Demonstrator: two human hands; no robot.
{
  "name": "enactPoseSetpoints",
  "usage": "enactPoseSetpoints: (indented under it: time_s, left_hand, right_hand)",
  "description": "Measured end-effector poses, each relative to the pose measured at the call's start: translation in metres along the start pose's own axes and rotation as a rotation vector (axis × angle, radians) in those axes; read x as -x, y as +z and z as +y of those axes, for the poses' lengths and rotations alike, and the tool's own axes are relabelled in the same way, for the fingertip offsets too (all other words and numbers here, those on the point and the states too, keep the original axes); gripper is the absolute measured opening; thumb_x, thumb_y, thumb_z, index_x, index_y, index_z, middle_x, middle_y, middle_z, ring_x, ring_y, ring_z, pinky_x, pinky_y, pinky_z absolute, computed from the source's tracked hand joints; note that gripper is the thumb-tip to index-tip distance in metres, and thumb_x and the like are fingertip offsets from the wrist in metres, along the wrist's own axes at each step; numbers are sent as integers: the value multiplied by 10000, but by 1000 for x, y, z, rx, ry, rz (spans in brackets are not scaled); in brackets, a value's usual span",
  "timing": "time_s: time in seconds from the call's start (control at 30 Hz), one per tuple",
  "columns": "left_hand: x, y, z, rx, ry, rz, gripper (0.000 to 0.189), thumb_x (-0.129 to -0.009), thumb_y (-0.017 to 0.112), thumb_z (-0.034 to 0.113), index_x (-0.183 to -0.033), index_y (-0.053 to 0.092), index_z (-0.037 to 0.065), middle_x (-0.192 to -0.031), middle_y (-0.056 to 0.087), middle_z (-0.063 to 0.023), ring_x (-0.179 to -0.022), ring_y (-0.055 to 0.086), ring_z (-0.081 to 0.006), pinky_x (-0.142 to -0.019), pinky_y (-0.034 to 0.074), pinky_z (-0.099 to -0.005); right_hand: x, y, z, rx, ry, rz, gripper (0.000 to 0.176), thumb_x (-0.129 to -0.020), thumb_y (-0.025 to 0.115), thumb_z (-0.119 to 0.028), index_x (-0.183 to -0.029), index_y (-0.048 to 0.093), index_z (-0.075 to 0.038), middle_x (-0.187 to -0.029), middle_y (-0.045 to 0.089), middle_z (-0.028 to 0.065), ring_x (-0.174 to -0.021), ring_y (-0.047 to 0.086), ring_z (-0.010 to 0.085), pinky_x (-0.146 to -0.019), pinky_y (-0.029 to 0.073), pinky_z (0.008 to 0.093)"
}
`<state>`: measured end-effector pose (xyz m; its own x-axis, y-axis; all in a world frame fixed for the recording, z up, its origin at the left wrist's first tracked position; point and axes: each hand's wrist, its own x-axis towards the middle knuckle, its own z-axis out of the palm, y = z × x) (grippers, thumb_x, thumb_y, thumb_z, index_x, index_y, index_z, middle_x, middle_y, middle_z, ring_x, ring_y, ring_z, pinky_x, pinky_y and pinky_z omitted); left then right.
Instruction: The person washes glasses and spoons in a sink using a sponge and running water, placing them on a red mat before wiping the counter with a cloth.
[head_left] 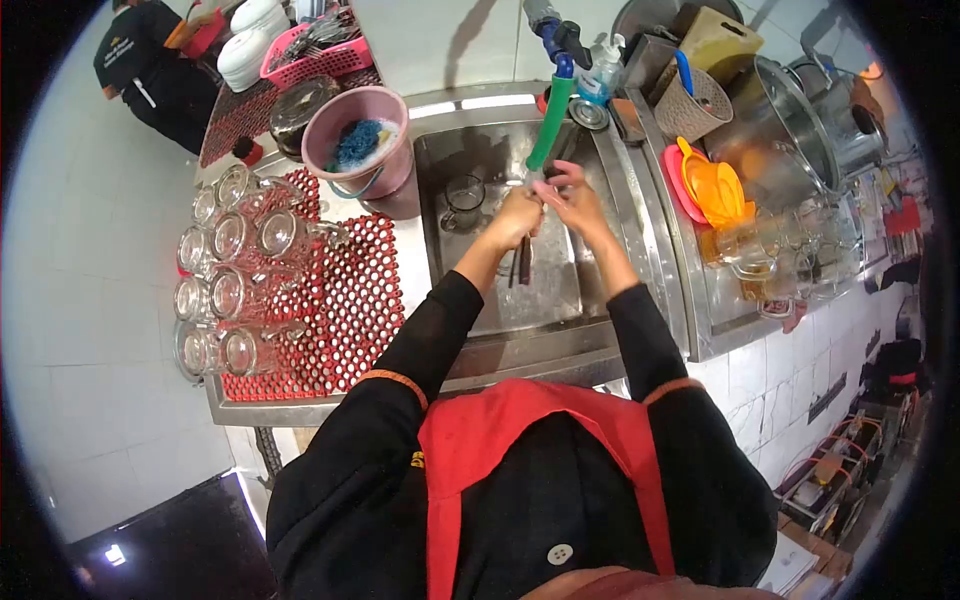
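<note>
Over the metal sink (480, 300), my left hand (518, 218) is closed round some thin dark utensils (522, 262), whose ends point down into the basin. My right hand (580, 203) is beside it with the fingers apart, close to the tops of the utensils, just under the mouth of the green hose (550, 125). Water seems to run from the hose onto both hands. A clear glass mug (464, 193) lies in the sink, left of my left hand.
Left of the sink are a pink bucket (390, 172) with a blue scrubber and several glass mugs (233, 237) on a red mat (345, 310). On the right stand orange strainers (712, 185), more glassware (790, 245) and a large pot (775, 130). A person (150, 70) is at the upper left.
</note>
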<state>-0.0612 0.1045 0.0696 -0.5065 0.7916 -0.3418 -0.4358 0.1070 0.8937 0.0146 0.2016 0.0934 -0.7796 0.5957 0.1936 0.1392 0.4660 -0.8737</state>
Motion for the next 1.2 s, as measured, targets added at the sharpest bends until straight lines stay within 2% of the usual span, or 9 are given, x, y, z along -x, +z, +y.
enactPoseSetpoints:
  time_s: [0.07,0.13,0.2,0.47,0.8,0.93,1.0,1.13,1.2]
  left_hand:
    - [-1,1,-16,-1032,416,343,197,-797,455,164,-781,544,-11,-619,564,-110,-601,580,-212,-540,450,-361]
    - [7,-4,-10,-959,488,393,228,-756,541,201,-740,533,-26,-617,558,-97,-561,557,-187,-542,443,-361]
    - [15,-11,-3,-477,167,243,147,-730,591,132,-785,562,-1,-640,550,-23,-542,528,-126,-518,428,-285]
    - [25,-23,0,269,-37,80,180,-819,542,148,-841,509,-27,-693,578,-128,-559,580,-195,-510,486,-299]
    - [33,-17,4,356,73,119,192,-863,439,123,-996,460,-15,-830,570,-121,-717,606,-234,-575,497,-327]
    - [30,-6,-3,360,146,138,152,-861,426,111,-954,486,7,-792,561,-89,-656,589,-200,-549,488,-304]
    - [27,-4,-9,273,144,200,145,-859,433,112,-962,494,30,-753,567,-89,-605,573,-173,-534,491,-287]
    - [26,-5,-14,354,141,137,184,-814,447,158,-937,494,31,-670,539,-57,-533,506,-136,-469,413,-250]
    - [25,-11,-20,421,209,-6,186,-767,453,164,-884,504,29,-616,506,-40,-484,455,-127,-430,353,-253]
  right_hand:
    - [-15,8,4,-62,65,-118,450,-655,662,-333,-984,549,-48,-798,591,190,-772,588,294,-663,445,350]
    - [-29,14,3,106,112,-298,395,-642,626,-215,-996,543,-60,-806,596,192,-780,599,254,-672,448,328]
    - [-35,17,11,35,100,-277,332,-629,549,-96,-959,570,-66,-782,598,179,-754,602,230,-660,447,314]
    - [-35,19,0,108,155,-276,290,-627,532,-12,-903,606,-59,-716,611,123,-624,583,169,-579,442,284]
    - [-33,30,8,-40,-80,-112,285,-631,623,-83,-915,598,-72,-650,597,74,-573,531,80,-518,421,247]
    - [-22,23,-15,-314,162,-200,369,-665,712,-269,-978,574,-132,-866,573,-15,-743,531,110,-654,436,246]
    - [-25,15,-19,-302,99,-449,359,-679,701,-254,-993,576,-132,-862,587,2,-767,534,111,-671,444,257]
    - [-42,26,6,-57,-277,-322,345,-695,683,-255,-989,566,-119,-801,601,29,-709,537,102,-650,453,267]
    - [-44,10,-12,-155,88,-603,291,-678,691,-255,-881,551,-100,-711,573,18,-639,520,108,-576,435,269]
